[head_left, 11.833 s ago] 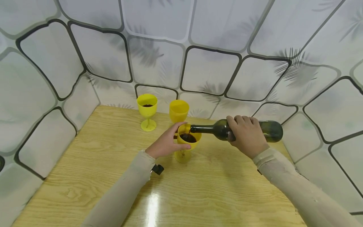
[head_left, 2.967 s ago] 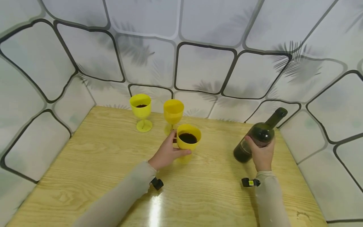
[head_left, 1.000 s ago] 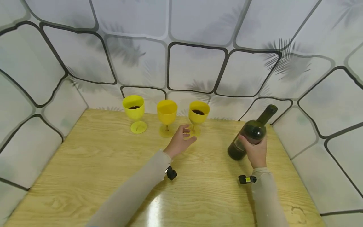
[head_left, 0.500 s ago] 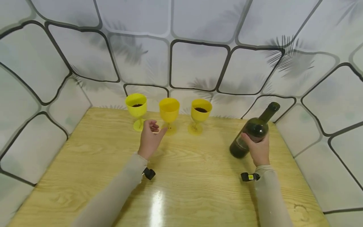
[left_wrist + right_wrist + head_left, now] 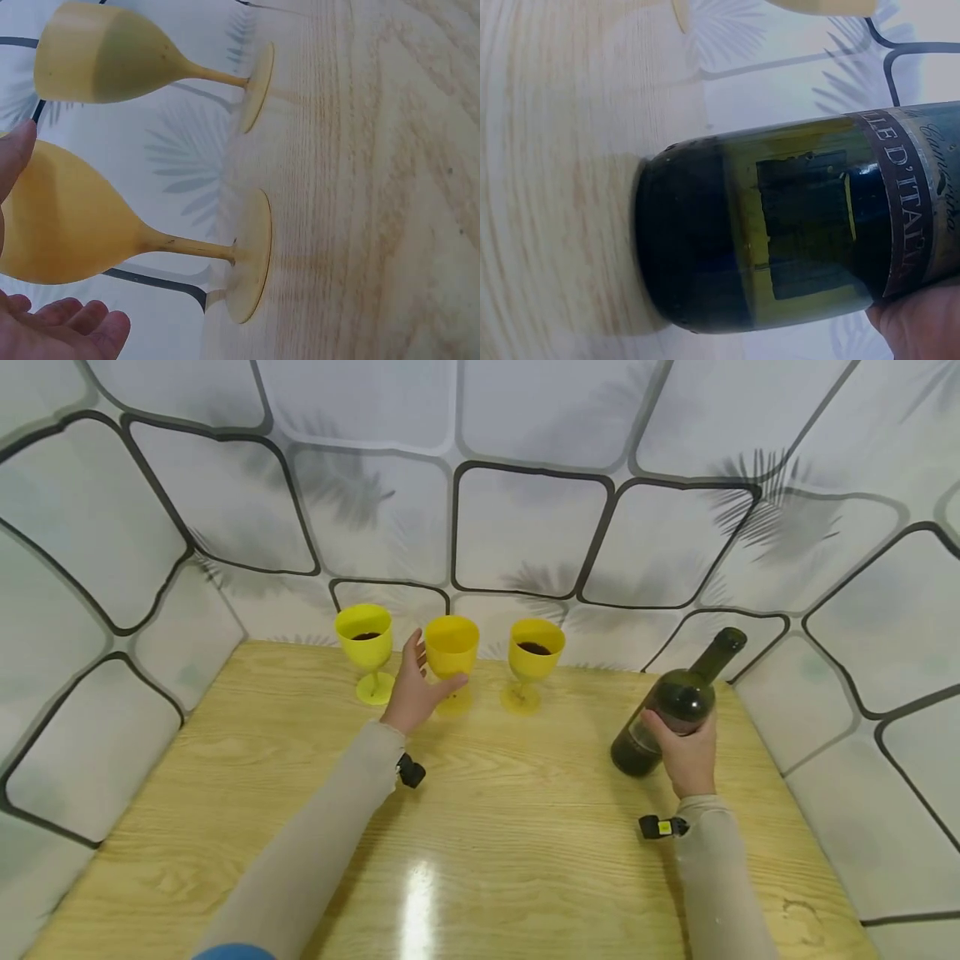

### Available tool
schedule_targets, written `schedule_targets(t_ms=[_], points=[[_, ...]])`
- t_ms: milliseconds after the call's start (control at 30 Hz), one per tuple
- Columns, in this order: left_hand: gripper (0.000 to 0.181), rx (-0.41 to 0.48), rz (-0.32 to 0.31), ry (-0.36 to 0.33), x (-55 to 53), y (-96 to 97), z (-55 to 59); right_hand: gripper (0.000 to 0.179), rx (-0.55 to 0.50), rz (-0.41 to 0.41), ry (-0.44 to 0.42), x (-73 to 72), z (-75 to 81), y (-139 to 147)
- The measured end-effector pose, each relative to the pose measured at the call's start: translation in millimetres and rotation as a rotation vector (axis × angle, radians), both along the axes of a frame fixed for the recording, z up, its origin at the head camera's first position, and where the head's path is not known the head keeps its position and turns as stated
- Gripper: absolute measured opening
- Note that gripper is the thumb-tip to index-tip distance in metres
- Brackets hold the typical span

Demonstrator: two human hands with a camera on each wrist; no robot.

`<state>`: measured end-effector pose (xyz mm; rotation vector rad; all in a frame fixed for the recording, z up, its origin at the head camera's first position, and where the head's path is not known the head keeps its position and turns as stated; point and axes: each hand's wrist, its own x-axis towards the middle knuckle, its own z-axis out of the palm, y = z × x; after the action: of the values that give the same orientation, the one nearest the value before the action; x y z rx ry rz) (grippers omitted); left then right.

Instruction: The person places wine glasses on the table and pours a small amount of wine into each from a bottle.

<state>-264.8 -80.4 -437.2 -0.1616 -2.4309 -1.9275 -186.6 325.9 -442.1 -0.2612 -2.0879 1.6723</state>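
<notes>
My left hand [image 5: 420, 685] is at the middle yellow goblet [image 5: 452, 643], thumb in front of the bowl and fingers spread along its left side. In the left wrist view, thumb and fingers flank this goblet's bowl [image 5: 67, 217], the fingers uncurled; its foot stays on the table. No dark liquid shows in it. Dark liquid does show in the left goblet [image 5: 367, 652] and the right goblet [image 5: 534, 665]. My right hand [image 5: 688, 760] grips a dark green wine bottle [image 5: 675, 700] around its body. The labelled bottle [image 5: 780, 225] stands with its base at the tabletop.
The wood-grain table [image 5: 510, 827] meets a patterned wall covering [image 5: 532, 535] behind the goblets and at both sides. All three goblets stand in a row near the back edge. A blue rounded thing [image 5: 234, 952] shows at the bottom edge.
The right goblet, poured into earlier, was moved back into the row and let go. My left hand then swung left and forward to the middle goblet. The bottle was brought upright from pouring.
</notes>
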Motion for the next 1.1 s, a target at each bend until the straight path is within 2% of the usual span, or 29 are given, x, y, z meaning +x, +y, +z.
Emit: schedule_targets(t_ms=[167,300,567,800,1100], points=[[0.105,0.007,0.028,-0.001,-3.8,2.6,0.9,0.076,0.000,0.011,0.012,0.9,-0.6,-4.6],[0.093,-0.002,0.011,0.006,1.5,0.9,-1.6,0.077,0.007,0.017,0.001,3.1,-0.8,-5.9],[0.091,0.024,-0.063,0.019,20.4,-1.4,-3.6,0.074,-0.028,0.019,0.039,2.0,-1.7,-4.1],[0.088,0.049,-0.144,-0.025,35.3,-4.4,-1.8,0.074,-0.053,0.013,0.060,2.5,-1.2,-3.3],[0.089,0.019,-0.210,-0.065,42.4,-13.7,2.8,0.075,-0.043,0.002,0.053,1.3,-0.3,-4.4]])
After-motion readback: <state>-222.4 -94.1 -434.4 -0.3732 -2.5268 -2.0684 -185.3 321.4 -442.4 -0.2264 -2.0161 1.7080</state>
